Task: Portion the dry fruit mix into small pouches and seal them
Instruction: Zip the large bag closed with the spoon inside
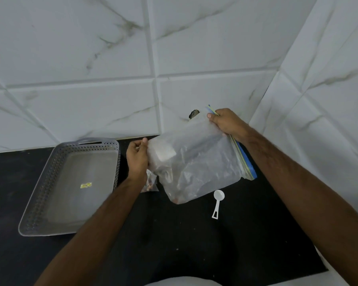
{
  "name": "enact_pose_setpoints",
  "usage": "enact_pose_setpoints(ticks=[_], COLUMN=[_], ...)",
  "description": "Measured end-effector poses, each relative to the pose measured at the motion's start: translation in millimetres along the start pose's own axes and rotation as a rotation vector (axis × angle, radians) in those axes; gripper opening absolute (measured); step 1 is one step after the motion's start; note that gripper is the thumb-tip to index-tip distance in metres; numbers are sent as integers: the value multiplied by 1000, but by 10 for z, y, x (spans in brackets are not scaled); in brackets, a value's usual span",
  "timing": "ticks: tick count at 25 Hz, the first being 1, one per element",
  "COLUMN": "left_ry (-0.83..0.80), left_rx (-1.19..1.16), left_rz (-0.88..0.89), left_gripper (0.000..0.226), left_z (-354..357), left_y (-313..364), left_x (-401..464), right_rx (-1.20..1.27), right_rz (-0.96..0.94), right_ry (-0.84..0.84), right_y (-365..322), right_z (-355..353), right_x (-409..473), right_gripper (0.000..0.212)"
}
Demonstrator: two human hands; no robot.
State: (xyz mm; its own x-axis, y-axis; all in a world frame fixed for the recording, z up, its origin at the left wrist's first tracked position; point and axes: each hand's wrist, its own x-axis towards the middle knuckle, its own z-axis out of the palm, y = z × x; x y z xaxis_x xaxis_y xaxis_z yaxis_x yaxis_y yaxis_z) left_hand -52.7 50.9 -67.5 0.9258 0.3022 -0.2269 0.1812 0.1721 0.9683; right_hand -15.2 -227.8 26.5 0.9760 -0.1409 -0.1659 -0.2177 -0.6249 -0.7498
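left grip (137, 156): fingers curled, pinching | right grip (225, 121): curled, pinching

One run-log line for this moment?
left hand: grips bag bottom | right hand: pinches zip edge | zip bag: held above counter | scoop: on counter | tray: left

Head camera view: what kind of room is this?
Probably a home kitchen: a black stone countertop meets white marble-look wall tiles, with a small white plastic measuring scoop and a grey perforated plastic tray on it.
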Motion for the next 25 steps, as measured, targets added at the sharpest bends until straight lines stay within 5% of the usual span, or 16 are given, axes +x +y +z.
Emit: enact_pose_setpoints(ticks=[3, 8, 14, 18, 21, 23, 25], left_ry=[-159, -219, -269, -242, -255, -272, -282], left_rx=[-196, -136, 56, 195, 220, 243, 256], left_rz=[-326, -335, -302, -254, -228, -200, -188], left_gripper=[29, 9, 11, 18, 11, 8, 7], left_z=[-10, -79, -145, -284, -339, -334, -309], left_y=[-125, -298, -465, -618, -649, -649, -645], left_x=[-113, -187, -232, -276, -311, -322, -326], right_rx=[257, 195, -82, 47, 13, -247, -430], right_rz=[143, 209, 183, 295, 380, 296, 87], right_ry=[51, 19, -105, -227, -247, -200, -98], right_y=[93, 333, 502, 752, 890, 866, 730], right_z=[-7, -53, -17, 190, 309, 411, 581], right_x=[-32, -188, -195, -179, -189, -124, -73], right_gripper=[18, 9, 40, 27, 45, 70, 71])
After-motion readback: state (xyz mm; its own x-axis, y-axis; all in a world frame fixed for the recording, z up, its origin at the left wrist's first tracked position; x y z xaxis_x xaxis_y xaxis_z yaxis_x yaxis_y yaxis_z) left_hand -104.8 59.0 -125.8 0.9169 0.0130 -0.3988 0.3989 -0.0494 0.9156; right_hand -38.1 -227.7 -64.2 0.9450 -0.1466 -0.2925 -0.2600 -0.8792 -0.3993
